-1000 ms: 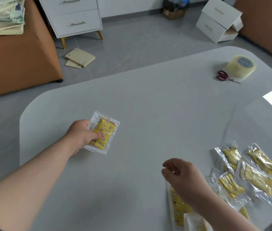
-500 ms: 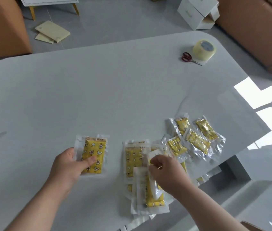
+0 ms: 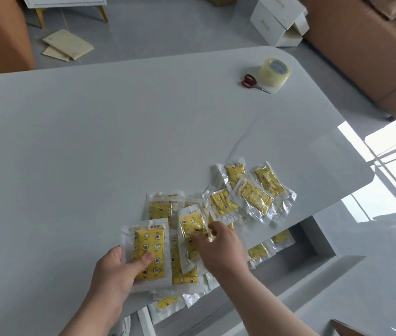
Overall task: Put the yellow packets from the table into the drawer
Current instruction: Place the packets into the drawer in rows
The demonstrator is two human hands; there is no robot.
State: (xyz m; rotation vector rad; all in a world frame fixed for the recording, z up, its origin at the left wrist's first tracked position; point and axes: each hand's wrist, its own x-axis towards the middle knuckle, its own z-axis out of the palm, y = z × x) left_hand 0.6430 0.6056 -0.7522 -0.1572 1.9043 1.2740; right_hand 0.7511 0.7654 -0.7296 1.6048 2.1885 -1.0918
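Fingers: left hand (image 3: 115,275) grips one yellow packet (image 3: 149,253), thumb on top and the other fingers under it, low over the table's near edge. Right hand (image 3: 221,248) pinches the side edge of a second packet (image 3: 190,226), which is tilted up off the pile. Loose packets (image 3: 252,194) lie overlapping on the white table (image 3: 119,129) by its front right edge. Open drawer (image 3: 323,238) below that edge holds several packets. Tape roll (image 3: 274,70) and red scissors (image 3: 249,81) sit just beside each other at the far corner.
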